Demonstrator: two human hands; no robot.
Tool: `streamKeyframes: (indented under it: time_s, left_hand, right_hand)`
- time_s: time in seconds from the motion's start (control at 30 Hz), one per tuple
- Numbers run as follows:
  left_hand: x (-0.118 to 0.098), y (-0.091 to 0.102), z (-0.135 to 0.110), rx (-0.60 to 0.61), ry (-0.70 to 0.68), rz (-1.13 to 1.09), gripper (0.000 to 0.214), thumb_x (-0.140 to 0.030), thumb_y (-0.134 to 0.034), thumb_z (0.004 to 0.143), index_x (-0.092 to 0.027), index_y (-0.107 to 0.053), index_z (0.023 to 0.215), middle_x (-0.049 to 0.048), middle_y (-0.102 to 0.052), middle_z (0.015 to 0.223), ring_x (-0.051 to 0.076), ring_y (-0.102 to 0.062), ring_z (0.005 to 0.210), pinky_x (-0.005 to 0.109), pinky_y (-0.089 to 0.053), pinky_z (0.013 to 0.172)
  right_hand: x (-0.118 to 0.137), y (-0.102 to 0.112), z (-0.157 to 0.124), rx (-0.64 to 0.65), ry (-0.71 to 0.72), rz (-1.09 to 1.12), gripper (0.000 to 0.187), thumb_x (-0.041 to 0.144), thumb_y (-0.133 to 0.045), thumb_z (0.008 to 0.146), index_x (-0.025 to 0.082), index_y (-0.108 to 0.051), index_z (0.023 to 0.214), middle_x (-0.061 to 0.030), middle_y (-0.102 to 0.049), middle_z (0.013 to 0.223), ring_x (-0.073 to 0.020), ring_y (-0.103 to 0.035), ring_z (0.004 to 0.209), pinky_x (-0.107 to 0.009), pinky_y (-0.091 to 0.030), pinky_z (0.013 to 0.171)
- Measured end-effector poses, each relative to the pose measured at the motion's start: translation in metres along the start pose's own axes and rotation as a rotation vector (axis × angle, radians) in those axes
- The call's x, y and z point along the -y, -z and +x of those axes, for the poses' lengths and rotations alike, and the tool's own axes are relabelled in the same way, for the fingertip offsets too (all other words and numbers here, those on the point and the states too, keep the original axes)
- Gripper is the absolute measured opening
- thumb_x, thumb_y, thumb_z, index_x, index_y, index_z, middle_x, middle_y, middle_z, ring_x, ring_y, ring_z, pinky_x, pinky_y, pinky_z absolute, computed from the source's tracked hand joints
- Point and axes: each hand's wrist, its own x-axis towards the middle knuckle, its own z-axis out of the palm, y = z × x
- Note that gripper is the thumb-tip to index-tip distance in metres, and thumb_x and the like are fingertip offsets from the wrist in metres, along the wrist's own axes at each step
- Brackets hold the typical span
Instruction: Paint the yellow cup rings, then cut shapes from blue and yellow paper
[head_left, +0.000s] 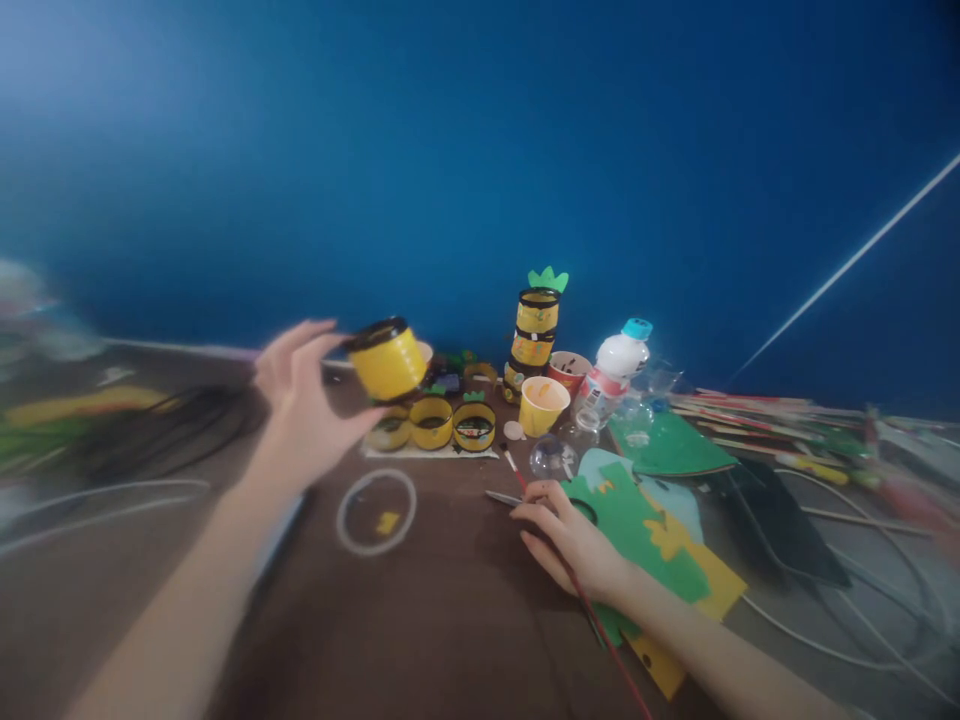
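My left hand [306, 400] is raised and grips a short yellow cylinder with black rims [388, 362] between thumb and fingers, tilted above the table. Low over the table, my right hand [566, 545] has its fingers curled about the red handle of a thin paintbrush [607, 640], whose dark tip points away from me. Scissors [502, 497] lie at that hand, partly covered by it. Beyond the left hand, similar yellow, black-rimmed rings [474, 428] stand in a row on a white strip. A clear plastic ring [376, 512] lies near me with a yellow scrap inside.
A yellow-black stack with a green crown [537, 335] stands at the back beside a yellow cup [544, 405] and a white bottle [615, 370]. Green and yellow sheets [660, 555] lie right, with a dark flat object [784, 525] and sticks [765, 405] beyond. Dark cords [202, 425] lie left.
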Motion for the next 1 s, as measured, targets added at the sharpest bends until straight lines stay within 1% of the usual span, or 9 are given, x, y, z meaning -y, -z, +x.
streamKeyframes:
  time_s: [0.1,0.2,0.3,0.4,0.47,0.6,0.73,0.9,1.0]
  left_hand:
    - [0.002,0.001,0.002,-0.022,-0.011,-0.014,0.087,-0.03,-0.081,0.052,-0.022,-0.032,0.122,0.0159,-0.044,0.129,0.035,-0.04,0.119,0.055,-0.031,0.096]
    - [0.003,0.0,0.002,-0.038,-0.016,-0.034,0.086,-0.029,-0.081,0.052,-0.022,-0.032,0.123,0.0155,-0.044,0.129,0.036,-0.04,0.12,0.055,-0.032,0.095]
    - [0.002,0.003,0.003,-0.044,-0.014,-0.032,0.086,-0.031,-0.081,0.052,-0.022,-0.032,0.122,0.0149,-0.044,0.129,0.036,-0.041,0.119,0.056,-0.032,0.095]
    - [-0.001,0.01,0.005,-0.011,0.04,-0.015,0.078,-0.033,-0.077,0.06,-0.022,-0.031,0.122,0.0141,-0.042,0.131,0.034,-0.039,0.121,0.056,-0.032,0.097]
    - [-0.003,0.014,0.006,0.004,0.08,-0.012,0.072,-0.034,-0.074,0.065,-0.02,-0.032,0.122,0.0153,-0.041,0.132,0.033,-0.037,0.123,0.055,-0.033,0.098]
    - [-0.002,0.013,0.007,0.009,0.102,0.003,0.072,-0.037,-0.074,0.064,-0.018,-0.033,0.12,0.0176,-0.042,0.13,0.035,-0.039,0.121,0.057,-0.031,0.098]
    - [0.001,0.01,0.007,0.042,0.118,0.013,0.069,-0.035,-0.073,0.067,-0.018,-0.032,0.12,0.0175,-0.041,0.131,0.035,-0.038,0.122,0.058,-0.029,0.099]
    - [0.004,0.007,0.004,0.056,0.102,-0.019,0.067,-0.03,-0.071,0.068,-0.022,-0.031,0.122,0.0139,-0.041,0.132,0.034,-0.037,0.123,0.058,-0.029,0.099]
    - [0.0,0.0,0.0,0.058,0.062,-0.042,0.069,-0.028,-0.073,0.065,-0.022,-0.032,0.121,0.0137,-0.042,0.131,0.034,-0.038,0.123,0.057,-0.03,0.099]
  right_hand:
    - [-0.002,0.005,-0.005,0.001,-0.01,-0.026,0.023,0.011,-0.046,0.085,0.017,-0.049,0.107,-0.0104,-0.046,0.103,-0.0194,-0.055,0.096,-0.032,-0.052,0.083]
    - [-0.005,0.009,-0.01,-0.009,-0.032,-0.055,0.023,0.01,-0.045,0.085,0.017,-0.049,0.107,-0.0113,-0.046,0.103,-0.0201,-0.055,0.097,-0.033,-0.053,0.082]
    - [-0.007,0.012,-0.015,-0.018,-0.045,-0.083,0.024,0.011,-0.045,0.085,0.018,-0.049,0.107,-0.0114,-0.047,0.103,-0.021,-0.056,0.097,-0.034,-0.054,0.08]
    - [-0.008,0.013,-0.019,-0.029,-0.043,-0.11,0.024,0.01,-0.045,0.085,0.018,-0.05,0.107,-0.0113,-0.049,0.102,-0.0212,-0.057,0.096,-0.033,-0.055,0.078]
    - [-0.008,0.013,-0.021,-0.041,-0.032,-0.128,0.024,0.01,-0.045,0.085,0.018,-0.05,0.107,-0.0118,-0.049,0.101,-0.0211,-0.058,0.095,-0.033,-0.055,0.077]
    - [-0.006,0.016,-0.024,-0.056,0.033,-0.157,0.024,0.011,-0.047,0.082,0.018,-0.053,0.104,-0.0107,-0.052,0.098,-0.02,-0.058,0.089,-0.032,-0.056,0.074]
    - [-0.008,0.02,-0.016,-0.116,0.065,-0.204,0.024,0.01,-0.048,0.082,0.019,-0.055,0.103,-0.0102,-0.054,0.096,-0.0209,-0.057,0.091,-0.033,-0.055,0.076]
    - [-0.021,0.031,0.007,-0.26,0.055,-0.275,0.028,0.011,-0.045,0.085,0.021,-0.053,0.11,-0.0098,-0.055,0.1,-0.0225,-0.057,0.093,-0.037,-0.053,0.077]
    - [-0.028,0.04,0.021,-0.345,0.061,-0.294,0.032,0.011,-0.045,0.086,0.023,-0.05,0.116,-0.0099,-0.057,0.103,-0.0238,-0.057,0.095,-0.04,-0.051,0.079]
